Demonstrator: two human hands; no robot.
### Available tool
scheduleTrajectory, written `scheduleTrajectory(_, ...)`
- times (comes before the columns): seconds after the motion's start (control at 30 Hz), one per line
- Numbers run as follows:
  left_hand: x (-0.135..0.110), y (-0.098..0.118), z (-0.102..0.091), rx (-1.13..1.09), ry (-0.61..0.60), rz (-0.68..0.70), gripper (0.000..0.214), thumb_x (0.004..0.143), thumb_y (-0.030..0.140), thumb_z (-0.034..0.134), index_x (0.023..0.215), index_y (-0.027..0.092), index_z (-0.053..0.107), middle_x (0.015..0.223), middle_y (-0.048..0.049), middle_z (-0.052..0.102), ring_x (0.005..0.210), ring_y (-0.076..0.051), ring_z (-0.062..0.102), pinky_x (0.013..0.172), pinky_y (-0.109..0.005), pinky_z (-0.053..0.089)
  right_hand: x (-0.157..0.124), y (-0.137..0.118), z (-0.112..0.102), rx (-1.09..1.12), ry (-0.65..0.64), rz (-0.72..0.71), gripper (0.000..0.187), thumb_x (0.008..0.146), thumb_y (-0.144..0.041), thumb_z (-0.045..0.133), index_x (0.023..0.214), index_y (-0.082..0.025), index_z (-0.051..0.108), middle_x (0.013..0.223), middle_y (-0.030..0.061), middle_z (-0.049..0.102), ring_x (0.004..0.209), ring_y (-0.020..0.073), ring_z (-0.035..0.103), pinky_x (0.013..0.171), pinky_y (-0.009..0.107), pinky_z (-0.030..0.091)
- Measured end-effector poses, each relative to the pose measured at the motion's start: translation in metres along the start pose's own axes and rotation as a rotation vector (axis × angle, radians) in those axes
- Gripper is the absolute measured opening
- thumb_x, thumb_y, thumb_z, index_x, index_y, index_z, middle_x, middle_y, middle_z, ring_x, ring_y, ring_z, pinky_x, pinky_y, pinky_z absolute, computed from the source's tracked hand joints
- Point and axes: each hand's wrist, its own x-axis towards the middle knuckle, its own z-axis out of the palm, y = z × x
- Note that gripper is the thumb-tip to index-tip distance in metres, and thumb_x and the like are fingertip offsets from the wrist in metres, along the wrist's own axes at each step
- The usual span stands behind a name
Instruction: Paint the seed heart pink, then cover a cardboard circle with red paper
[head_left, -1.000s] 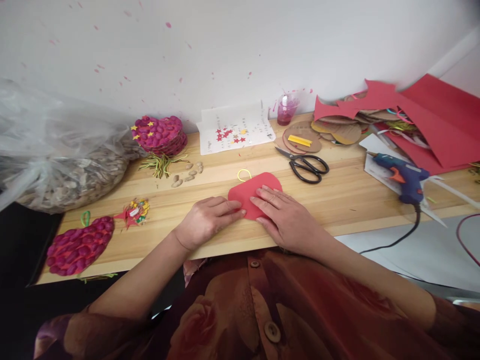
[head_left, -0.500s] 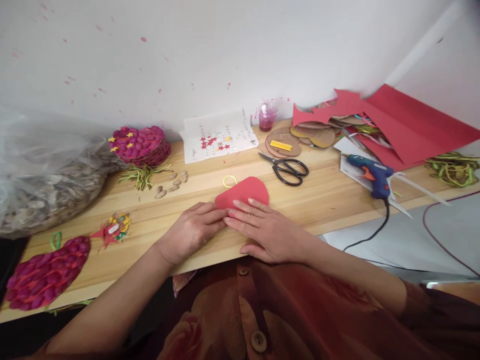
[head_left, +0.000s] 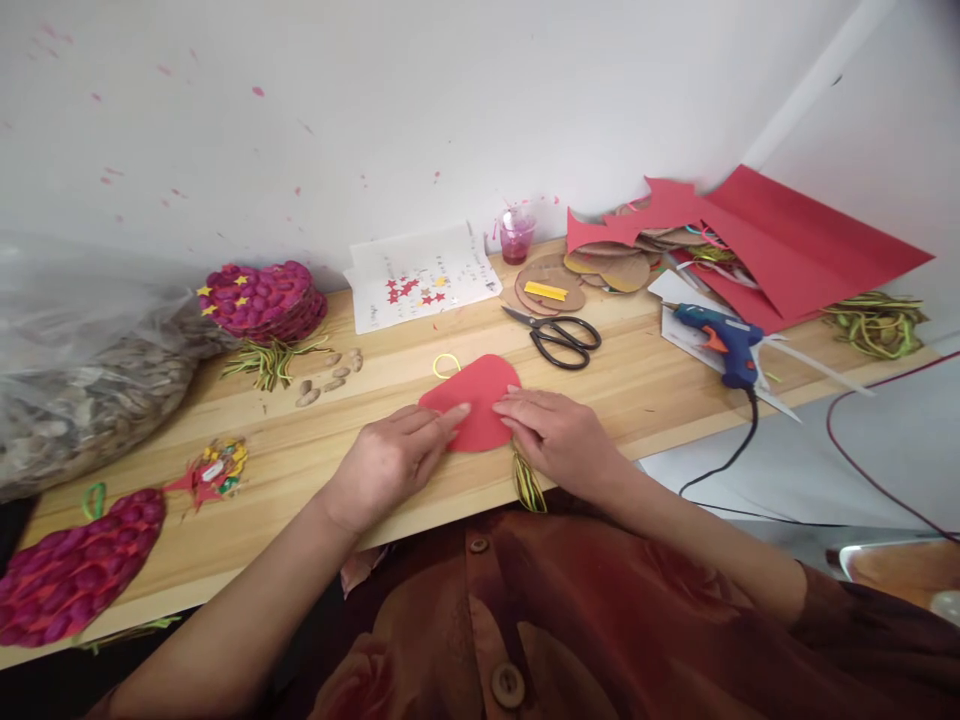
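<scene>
A rounded red paper cutout [head_left: 481,385] lies at the table's front, between my hands. My left hand [head_left: 390,452] is closed on its lower left edge, the thumb side resting on the red face. At the right edge, my right hand [head_left: 559,432] has its fingers drawn together on the paper. From the cutout's upper left sticks out a yellow loop [head_left: 447,356]. A tassel of green and dark strands [head_left: 529,486] hangs below my right hand. Whatever lies under the red paper is hidden.
Black-handled scissors [head_left: 564,340] lie beyond the cutout. A blue glue gun [head_left: 724,340] rests at right, its cord running off the front edge. Purple peanut-covered pieces [head_left: 262,300] are stacked at back left, near a plastic bag of peanut shells [head_left: 112,390]. A cup [head_left: 516,238] stands by the wall.
My right hand has slid off the cutout's face to its right edge, uncovering more red paper and the tassel. The left hand has shifted slightly over the left edge. The view has moved a little.
</scene>
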Motion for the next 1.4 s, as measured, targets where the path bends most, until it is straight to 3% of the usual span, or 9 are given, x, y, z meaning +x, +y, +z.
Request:
scheduleTrajectory(0.07,0.005,0.006,0.007,0.138,0.023,-0.051,0.036,0.101,0.025,0.054,0.136,0.021,0.061,0.086,-0.0034,0.071,0.080,-0.016,0.066,0.071,-0.026,0.055,-0.001,0.004,-0.001,-0.012,0.033,0.004,0.025,0.095,-0.013,0.056,0.110,-0.019,0.075,0.112,0.0077,0.079,0.109,0.0207,0.074,0.101,0.035,0.057)
scheduleTrajectory(0.13,0.011,0.012,0.014,0.302,0.030,-0.075,0.029,0.100,0.033,0.056,0.123,0.023,0.070,0.079,-0.0031,0.067,0.075,-0.017,0.062,0.061,-0.026,0.050,-0.001,0.005,-0.002,-0.018,0.040,0.006,0.024,0.095,-0.013,0.056,0.109,-0.020,0.075,0.111,0.0069,0.079,0.107,0.0203,0.074,0.100,0.035,0.058)
scheduleTrajectory(0.27,0.018,0.018,0.021,0.454,-0.004,-0.069,0.026,0.098,0.040,0.058,0.113,0.025,0.074,0.081,-0.0049,0.066,0.076,-0.019,0.060,0.059,-0.028,0.046,-0.001,0.003,-0.004,-0.019,0.022,0.049,0.025,0.097,-0.018,0.054,0.112,-0.021,0.073,0.114,0.0085,0.078,0.112,0.0215,0.072,0.103,0.039,0.056)
scheduleTrajectory(0.5,0.016,0.014,0.019,0.386,-0.001,0.006,0.027,0.101,0.035,0.054,0.116,0.021,0.073,0.129,-0.0072,0.071,0.105,-0.023,0.064,0.077,-0.034,0.052,-0.009,0.003,-0.008,-0.072,0.056,0.191,0.039,0.092,-0.029,0.061,0.129,-0.018,0.065,0.126,0.0139,0.073,0.133,0.0332,0.058,0.112,0.055,0.047)
scheduleTrajectory(0.63,0.016,0.013,0.018,0.353,-0.005,0.006,0.028,0.101,0.035,0.053,0.116,0.020,0.072,0.128,-0.0045,0.073,0.104,-0.022,0.064,0.077,-0.034,0.052,-0.013,0.000,-0.011,-0.008,-0.007,0.269,0.045,0.092,-0.030,0.058,0.135,-0.017,0.061,0.137,0.0179,0.066,0.139,0.0339,0.052,0.114,0.058,0.044)
scheduleTrajectory(0.83,0.019,0.014,0.018,0.323,-0.007,0.000,0.029,0.101,0.036,0.054,0.116,0.019,0.072,0.124,-0.0049,0.074,0.099,-0.023,0.062,0.075,-0.035,0.051,-0.014,-0.007,-0.018,0.156,-0.032,0.345,0.046,0.092,-0.031,0.059,0.137,-0.020,0.057,0.139,0.0145,0.065,0.138,0.0319,0.054,0.116,0.057,0.043)
scheduleTrajectory(1.1,0.018,0.016,0.018,0.351,-0.037,-0.018,0.030,0.101,0.038,0.053,0.118,0.021,0.071,0.126,-0.0042,0.073,0.098,-0.023,0.062,0.079,-0.035,0.052,-0.008,-0.017,-0.021,0.689,0.068,0.527,0.051,0.095,-0.031,0.060,0.143,-0.025,0.045,0.153,0.0149,0.051,0.134,0.0268,0.058,0.114,0.049,0.048)
scheduleTrajectory(1.3,0.019,0.017,0.017,0.367,-0.036,-0.019,0.029,0.101,0.036,0.054,0.116,0.020,0.072,0.124,-0.0051,0.074,0.098,-0.023,0.063,0.078,-0.036,0.053,-0.004,-0.011,-0.030,0.690,0.025,0.574,0.044,0.093,-0.033,0.062,0.136,-0.026,0.052,0.147,0.0138,0.057,0.122,0.0273,0.067,0.105,0.049,0.056)
scheduleTrajectory(1.4,0.018,0.016,0.019,0.333,-0.035,-0.016,0.029,0.101,0.035,0.054,0.116,0.019,0.072,0.124,-0.0073,0.074,0.105,-0.024,0.064,0.083,-0.037,0.055,0.004,-0.001,-0.027,0.655,0.030,0.576,0.041,0.092,-0.032,0.062,0.132,-0.025,0.055,0.145,0.0141,0.059,0.124,0.0275,0.066,0.108,0.050,0.054)
